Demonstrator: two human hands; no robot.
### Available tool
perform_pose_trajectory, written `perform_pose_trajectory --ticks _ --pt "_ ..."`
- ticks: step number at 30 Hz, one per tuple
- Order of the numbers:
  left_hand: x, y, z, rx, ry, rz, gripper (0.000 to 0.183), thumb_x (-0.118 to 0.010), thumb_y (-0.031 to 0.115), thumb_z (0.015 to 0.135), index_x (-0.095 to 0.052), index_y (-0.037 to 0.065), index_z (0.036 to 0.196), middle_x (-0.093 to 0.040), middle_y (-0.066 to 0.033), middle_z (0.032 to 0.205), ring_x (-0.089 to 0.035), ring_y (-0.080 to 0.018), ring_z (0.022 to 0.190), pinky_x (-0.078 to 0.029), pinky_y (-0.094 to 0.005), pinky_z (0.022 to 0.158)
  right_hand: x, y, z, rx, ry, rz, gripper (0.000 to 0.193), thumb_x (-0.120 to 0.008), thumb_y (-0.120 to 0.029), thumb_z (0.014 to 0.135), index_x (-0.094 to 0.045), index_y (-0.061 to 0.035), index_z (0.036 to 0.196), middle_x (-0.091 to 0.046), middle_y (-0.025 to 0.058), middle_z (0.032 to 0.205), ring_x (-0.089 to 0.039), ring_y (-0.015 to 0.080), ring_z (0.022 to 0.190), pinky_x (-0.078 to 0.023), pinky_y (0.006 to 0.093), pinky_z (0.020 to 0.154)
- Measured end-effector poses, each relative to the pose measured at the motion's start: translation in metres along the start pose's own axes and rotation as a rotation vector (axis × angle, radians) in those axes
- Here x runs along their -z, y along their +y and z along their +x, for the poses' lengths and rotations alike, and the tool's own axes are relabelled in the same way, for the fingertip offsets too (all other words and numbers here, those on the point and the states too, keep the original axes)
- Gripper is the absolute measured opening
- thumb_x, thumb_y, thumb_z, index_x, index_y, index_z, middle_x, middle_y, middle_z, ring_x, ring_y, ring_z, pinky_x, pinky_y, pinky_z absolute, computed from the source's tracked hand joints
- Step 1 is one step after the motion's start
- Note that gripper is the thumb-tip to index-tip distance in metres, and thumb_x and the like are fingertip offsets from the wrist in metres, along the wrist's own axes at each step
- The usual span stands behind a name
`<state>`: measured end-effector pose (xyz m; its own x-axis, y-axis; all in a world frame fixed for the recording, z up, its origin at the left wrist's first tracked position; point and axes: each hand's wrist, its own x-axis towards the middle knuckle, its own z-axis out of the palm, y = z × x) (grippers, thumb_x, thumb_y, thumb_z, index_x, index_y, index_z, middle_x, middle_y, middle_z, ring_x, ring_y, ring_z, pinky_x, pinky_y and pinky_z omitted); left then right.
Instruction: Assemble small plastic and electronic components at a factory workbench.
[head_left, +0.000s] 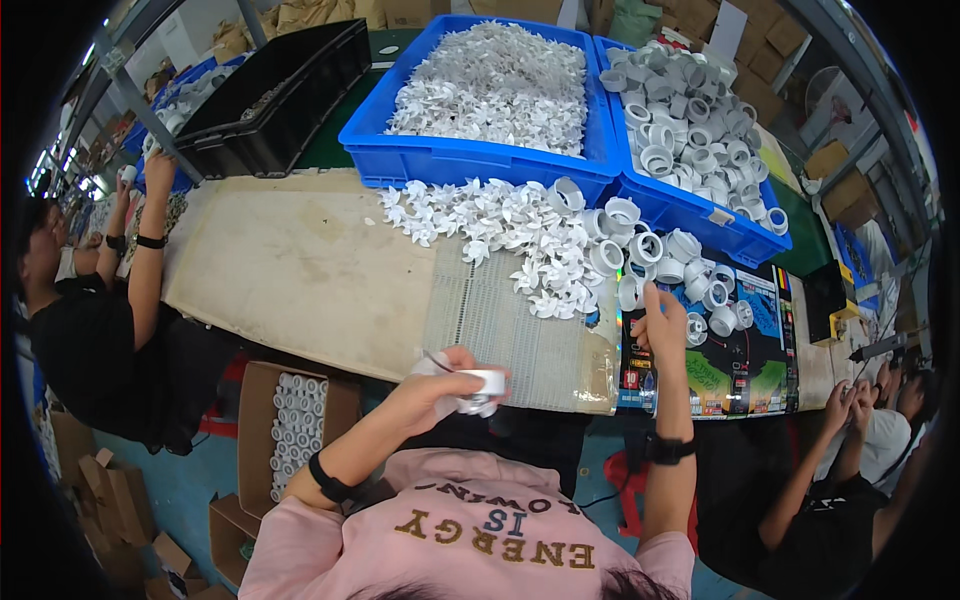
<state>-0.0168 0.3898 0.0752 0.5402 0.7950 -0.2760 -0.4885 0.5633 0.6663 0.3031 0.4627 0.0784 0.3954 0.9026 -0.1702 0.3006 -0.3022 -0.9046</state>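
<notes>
My left hand (450,382), in front of my chest near the table's front edge, is closed around a white plastic ring-shaped part (488,382). More white plastic shows beneath it; its shape is blurred. My right hand (662,322) reaches over the table with its index finger stretched out. Its fingertip is beside a white plastic ring (631,293) at the near edge of a loose pile of such rings (672,268); I cannot tell whether they touch. To the left of that pile, small white star-shaped bladed parts (545,245) are heaped on the table.
A blue bin (480,160) of bladed parts stands behind the heap, with a second blue bin (690,218) of rings beside it. At back left is a black crate (275,110). A carton (255,420) of white parts stands below the table. People work at both sides.
</notes>
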Motion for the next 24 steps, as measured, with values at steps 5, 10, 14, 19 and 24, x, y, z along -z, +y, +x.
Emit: perform_pose_trajectory --ticks 5,10,14,19,24 --pt "-0.005 -0.015 0.017 -0.256 0.126 0.218 0.016 -0.062 0.013 0.086 -0.046 0.009 0.083 -0.056 -0.0039 0.084 -0.059 -0.0128 0.079 -0.048 -0.0254 0.069 -0.016 -0.002 -0.016 0.113 -0.131 0.170 0.027 -0.063 -0.025 0.087 -0.060 -0.0026 0.073 -0.058 0.0038 0.059 -0.049 0.0056 0.046 -0.037 0.0195 0.042" --pt "-0.034 0.004 0.019 -0.253 0.264 0.329 0.035 -0.038 0.037 0.097 -0.053 0.006 0.096 -0.058 -0.0046 0.078 -0.057 -0.0114 0.062 -0.049 -0.0259 0.056 -0.036 -0.012 -0.103 0.322 -0.385 0.282 0.010 -0.065 -0.009 0.083 -0.061 0.0002 0.080 -0.062 0.0038 0.081 -0.057 0.0081 0.068 -0.045 0.0203 0.057" --pt "-0.035 0.000 0.018 -0.190 0.129 0.379 0.030 -0.040 0.032 0.097 -0.052 0.006 0.105 -0.055 -0.0013 0.086 -0.052 -0.0067 0.078 -0.045 -0.0215 0.061 -0.052 -0.026 -0.142 0.359 -0.357 0.571 0.034 -0.069 -0.001 0.075 -0.057 0.0030 0.107 -0.060 0.0101 0.103 -0.060 0.0144 0.088 -0.048 0.0246 0.072" --pt "-0.044 0.005 0.011 -0.353 0.084 0.683 0.027 -0.043 0.029 0.095 -0.053 0.004 0.100 -0.054 -0.0008 0.083 -0.048 -0.0068 0.075 -0.041 -0.0230 0.065 -0.051 -0.033 -0.149 0.551 -0.377 0.355 0.057 -0.073 -0.001 0.069 -0.051 0.0018 0.122 -0.055 0.0160 0.113 -0.059 0.0204 0.097 -0.050 0.0292 0.079" --pt "-0.045 0.008 0.005 -0.390 0.144 0.770 0.038 -0.039 0.035 0.093 -0.053 0.000 0.099 -0.054 -0.0019 0.080 -0.048 -0.0069 0.071 -0.038 -0.0233 0.062 -0.050 -0.033 -0.153 0.680 -0.387 0.232 0.050 -0.075 -0.002 0.067 -0.058 -0.0010 0.114 -0.054 0.0158 0.109 -0.056 0.0254 0.100 -0.050 0.0311 0.080"
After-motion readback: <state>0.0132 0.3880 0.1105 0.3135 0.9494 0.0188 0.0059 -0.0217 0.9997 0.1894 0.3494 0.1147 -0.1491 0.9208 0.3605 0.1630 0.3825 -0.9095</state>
